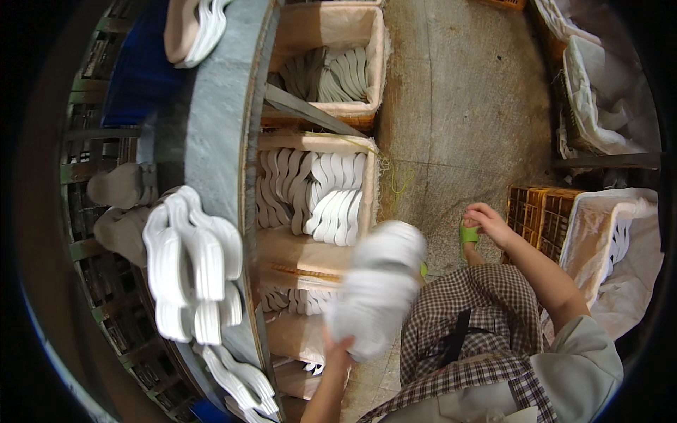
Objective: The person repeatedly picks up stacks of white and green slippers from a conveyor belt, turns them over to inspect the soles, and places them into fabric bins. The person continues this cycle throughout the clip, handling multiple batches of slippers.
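Note:
A thick stack of white shoe soles, smeared by motion, is in my left hand, which grips it by its lower left end. The stack hangs beside the lined baskets, in front of my checked apron. My right hand is held out over the floor with its fingers loosely bent and apart; nothing shows in it. Beneath it a foot in a green slipper is partly visible. Several piles of white soles rest on the grey bench at the left.
The grey bench runs along the left. Under its edge stand lined baskets holding rows of soles. A metal bar slants across them. Orange-brown baskets with white liners stand at the right beyond a concrete floor.

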The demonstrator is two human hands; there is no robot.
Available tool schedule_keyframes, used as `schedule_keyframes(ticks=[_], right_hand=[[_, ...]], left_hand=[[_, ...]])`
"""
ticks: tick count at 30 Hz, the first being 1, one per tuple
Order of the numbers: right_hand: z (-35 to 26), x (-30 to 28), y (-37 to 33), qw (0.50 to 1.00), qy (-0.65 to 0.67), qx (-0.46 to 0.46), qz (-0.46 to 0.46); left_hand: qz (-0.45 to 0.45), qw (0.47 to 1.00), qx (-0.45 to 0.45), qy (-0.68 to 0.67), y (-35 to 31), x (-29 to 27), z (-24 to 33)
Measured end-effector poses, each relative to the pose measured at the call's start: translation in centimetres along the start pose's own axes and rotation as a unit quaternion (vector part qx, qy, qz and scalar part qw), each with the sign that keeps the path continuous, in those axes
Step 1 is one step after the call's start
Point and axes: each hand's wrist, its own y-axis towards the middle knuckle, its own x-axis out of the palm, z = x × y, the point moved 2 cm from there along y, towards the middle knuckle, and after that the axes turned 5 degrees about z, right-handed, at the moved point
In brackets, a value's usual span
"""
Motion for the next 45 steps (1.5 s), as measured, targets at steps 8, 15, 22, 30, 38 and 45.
schedule_keyframes(ticks=[8, 15, 22, 30, 38, 45], right_hand=[[16.5, -3.4, 1.4, 0.974, 0.002, 0.199, 0.111], [29.6, -3.6, 3.1, 0.943, -0.007, 0.304, 0.137], [32.7, 1.5, 7.0, 0.955, 0.04, 0.287, 0.068], [31.7, 1.5, 7.9, 0.956, 0.033, 0.285, 0.064], [34.0, -2.1, 8.0, 0.94, 0.008, 0.313, 0.132], [33.1, 1.4, 10.2, 0.967, 0.056, 0.241, 0.065]], left_hand=[[0.251, 0.699, 0.529, 0.41, 32.4, -4.2, 10.9], [0.059, 0.56, 0.594, 0.575, 54.0, 0.1, 2.3], [0.144, 0.589, 0.523, 0.599, 55.2, -1.0, 0.0], [0.114, 0.767, 0.403, 0.486, 56.4, 3.7, 10.3], [0.034, 0.696, 0.398, 0.596, 55.6, 6.6, 9.2], [0.0, 0.624, 0.381, 0.682, 57.6, 6.8, 10.7]])
